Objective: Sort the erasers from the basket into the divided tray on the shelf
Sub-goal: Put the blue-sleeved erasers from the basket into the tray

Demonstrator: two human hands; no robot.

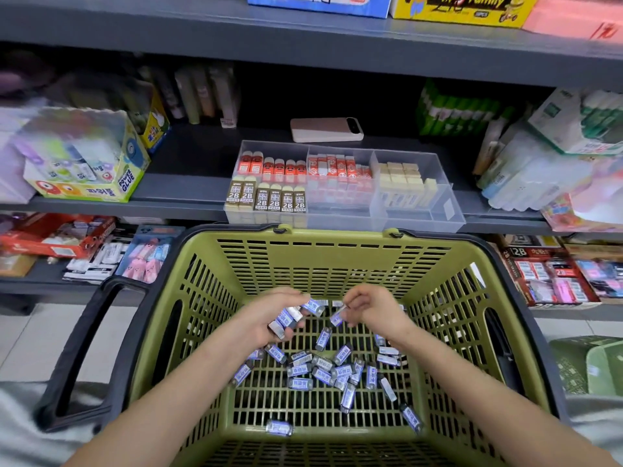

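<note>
I've got both hands down inside the basket [337, 237]. The left hand [266, 318] is curled round a bunch of erasers [286, 320] in blue sleeves. The right hand [369, 311] pinches a single eraser [338, 316] just beside it. Loose erasers [323, 369] lie scattered on the basket floor below. On the shelf [188, 193] behind, the divided tray [418, 214] shows red, gold and cream erasers in its compartments.

Brown-sleeved white erasers [268, 197]: showing "2B"
Yellow-green cardboard box [129, 183]: showing "POWER GLUE"
Bright yellow cardboard carton [462, 10]: showing "family"
</note>
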